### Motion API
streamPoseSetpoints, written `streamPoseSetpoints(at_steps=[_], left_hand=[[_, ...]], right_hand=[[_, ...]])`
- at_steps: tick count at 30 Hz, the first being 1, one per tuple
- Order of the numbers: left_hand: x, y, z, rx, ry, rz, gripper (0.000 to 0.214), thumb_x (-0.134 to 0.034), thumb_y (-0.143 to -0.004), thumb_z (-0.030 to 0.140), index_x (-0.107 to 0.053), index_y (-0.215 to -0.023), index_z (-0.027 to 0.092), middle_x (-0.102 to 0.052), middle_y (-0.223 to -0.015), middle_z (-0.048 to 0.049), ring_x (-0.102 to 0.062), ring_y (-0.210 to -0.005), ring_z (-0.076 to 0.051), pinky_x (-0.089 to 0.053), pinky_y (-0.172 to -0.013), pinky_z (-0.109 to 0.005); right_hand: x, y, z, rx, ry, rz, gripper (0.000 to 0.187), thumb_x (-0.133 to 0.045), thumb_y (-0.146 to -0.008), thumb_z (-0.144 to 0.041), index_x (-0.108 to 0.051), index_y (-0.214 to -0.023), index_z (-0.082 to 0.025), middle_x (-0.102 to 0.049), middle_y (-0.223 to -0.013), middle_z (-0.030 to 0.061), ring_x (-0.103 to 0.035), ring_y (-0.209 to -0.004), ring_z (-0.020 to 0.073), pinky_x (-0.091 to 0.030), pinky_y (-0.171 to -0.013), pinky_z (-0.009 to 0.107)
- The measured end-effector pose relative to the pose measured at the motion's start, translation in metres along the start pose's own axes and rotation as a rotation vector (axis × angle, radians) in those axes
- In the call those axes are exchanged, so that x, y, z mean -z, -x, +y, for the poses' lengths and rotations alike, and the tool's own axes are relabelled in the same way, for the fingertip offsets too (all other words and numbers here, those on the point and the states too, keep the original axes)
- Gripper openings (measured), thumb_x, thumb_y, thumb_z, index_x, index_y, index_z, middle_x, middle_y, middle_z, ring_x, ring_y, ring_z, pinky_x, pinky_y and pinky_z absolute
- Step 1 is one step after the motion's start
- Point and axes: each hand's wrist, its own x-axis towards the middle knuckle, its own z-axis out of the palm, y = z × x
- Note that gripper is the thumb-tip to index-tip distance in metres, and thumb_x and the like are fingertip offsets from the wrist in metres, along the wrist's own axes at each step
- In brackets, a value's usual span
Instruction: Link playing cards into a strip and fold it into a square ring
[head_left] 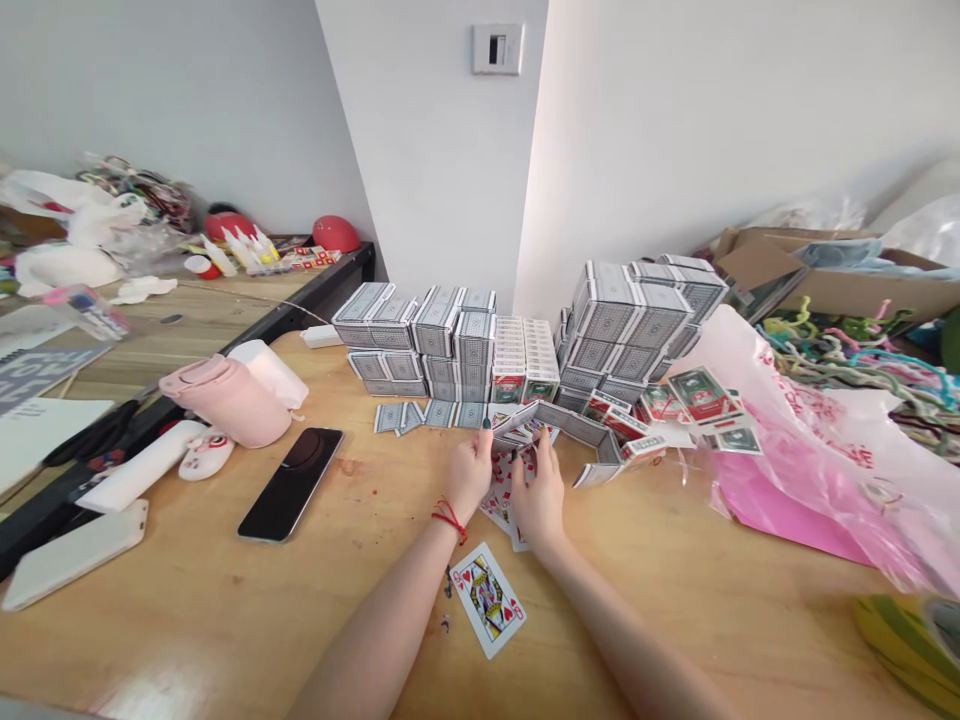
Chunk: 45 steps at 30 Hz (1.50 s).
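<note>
My left hand (469, 470) and my right hand (538, 490) are close together at the middle of the wooden table (315, 600). Both have their fingers curled round a loose spread of playing cards (504, 480) lying face up between them. A single queen of hearts card (488, 598) lies face up on the table between my forearms. Right behind my hands stand stacks of boxed card decks (450, 340), and a taller stack (637, 325) to the right. An opened card box (559, 422) and several loose cards (427, 415) lie just past my fingertips.
A black phone (291, 482), a pink pouch (229, 398), white rolls and a white case (75, 552) lie at left. A pink plastic bag (810, 460) spreads at right, with a cardboard box (847, 275) and coloured cords (847, 355) behind it. Walls meet behind the decks.
</note>
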Motion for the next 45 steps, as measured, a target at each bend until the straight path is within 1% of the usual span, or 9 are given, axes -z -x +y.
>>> streamPoseSetpoints(at_steps=[5,10,15,19,23,29,34,37,45], left_hand=[[-0.003,0.005,0.003,-0.073,-0.092,-0.025,0.056,-0.020,-0.087,0.046,-0.059,-0.061,0.014,-0.063,-0.061,-0.0090,-0.056,-0.056,-0.015,-0.030,-0.047,-0.022],[-0.004,0.008,0.005,-0.071,-0.103,-0.024,0.057,-0.019,-0.088,0.045,-0.060,-0.065,0.014,-0.063,-0.061,-0.0085,-0.055,-0.053,-0.014,-0.030,-0.046,-0.021],[-0.006,0.010,0.006,-0.062,-0.083,-0.022,0.054,-0.019,-0.089,0.043,-0.060,-0.070,0.014,-0.065,-0.066,-0.0094,-0.058,-0.059,-0.014,-0.033,-0.048,-0.021],[-0.007,0.011,0.007,-0.041,-0.082,-0.014,0.052,-0.020,-0.089,0.043,-0.060,-0.071,0.015,-0.065,-0.067,-0.0091,-0.059,-0.061,-0.015,-0.034,-0.049,-0.022],[-0.007,0.011,0.008,-0.019,-0.082,-0.014,0.053,-0.021,-0.088,0.044,-0.058,-0.064,0.015,-0.063,-0.062,-0.0090,-0.058,-0.059,-0.015,-0.033,-0.048,-0.022],[-0.007,0.011,0.006,0.006,-0.028,-0.017,0.056,-0.020,-0.087,0.046,-0.053,-0.053,0.016,-0.061,-0.055,-0.0088,-0.057,-0.054,-0.015,-0.031,-0.045,-0.022],[-0.006,0.011,0.007,0.006,-0.033,0.007,0.054,-0.022,-0.087,0.045,-0.051,-0.052,0.016,-0.060,-0.053,-0.0088,-0.055,-0.051,-0.014,-0.029,-0.043,-0.022],[-0.006,0.009,0.007,0.014,0.005,0.017,0.052,-0.021,-0.087,0.044,-0.049,-0.051,0.017,-0.059,-0.053,-0.0076,-0.053,-0.049,-0.013,-0.029,-0.043,-0.022],[-0.005,0.009,0.008,0.008,0.043,0.028,0.052,-0.023,-0.086,0.047,-0.046,-0.049,0.017,-0.056,-0.051,-0.0056,-0.052,-0.048,-0.013,-0.028,-0.043,-0.022]], right_hand=[[0.001,0.003,-0.010,-0.111,-0.070,-0.108,0.057,-0.036,-0.084,-0.027,-0.023,-0.137,-0.012,-0.051,-0.123,0.0164,-0.054,-0.104,0.0242,-0.045,-0.082,0.038],[0.004,0.003,-0.012,-0.104,-0.140,-0.119,0.051,-0.032,-0.084,-0.024,-0.032,-0.133,-0.012,-0.056,-0.117,0.0149,-0.055,-0.102,0.0223,-0.045,-0.081,0.034],[0.002,0.003,-0.011,-0.109,-0.133,-0.120,0.050,-0.031,-0.082,-0.021,-0.036,-0.131,-0.011,-0.055,-0.118,0.0147,-0.053,-0.106,0.0216,-0.043,-0.086,0.035],[0.005,0.005,-0.011,-0.102,-0.086,-0.124,0.044,-0.031,-0.082,-0.020,-0.047,-0.122,-0.012,-0.058,-0.114,0.0129,-0.055,-0.102,0.0212,-0.044,-0.084,0.034],[0.010,0.007,-0.010,-0.011,-0.011,-0.190,0.040,-0.032,-0.080,-0.017,-0.057,-0.111,-0.016,-0.067,-0.095,0.0085,-0.062,-0.083,0.0189,-0.048,-0.073,0.030],[0.015,0.000,-0.006,0.145,0.136,-0.246,0.040,-0.032,-0.073,-0.009,-0.059,-0.102,-0.016,-0.067,-0.079,0.0055,-0.060,-0.067,0.0162,-0.045,-0.061,0.024],[0.020,-0.007,0.002,0.234,0.329,-0.253,0.027,-0.033,-0.081,-0.017,-0.059,-0.088,-0.017,-0.064,-0.065,0.0037,-0.057,-0.053,0.0154,-0.036,-0.049,0.022],[0.021,-0.006,0.004,0.264,0.401,-0.209,0.029,-0.031,-0.087,-0.027,-0.056,-0.075,-0.017,-0.058,-0.053,0.0019,-0.053,-0.045,0.0141,-0.029,-0.044,0.022],[0.009,0.008,-0.005,0.300,0.467,-0.243,0.031,-0.023,-0.090,-0.027,-0.049,-0.077,-0.016,-0.057,-0.053,0.0040,-0.053,-0.044,0.0153,-0.024,-0.041,0.023]])
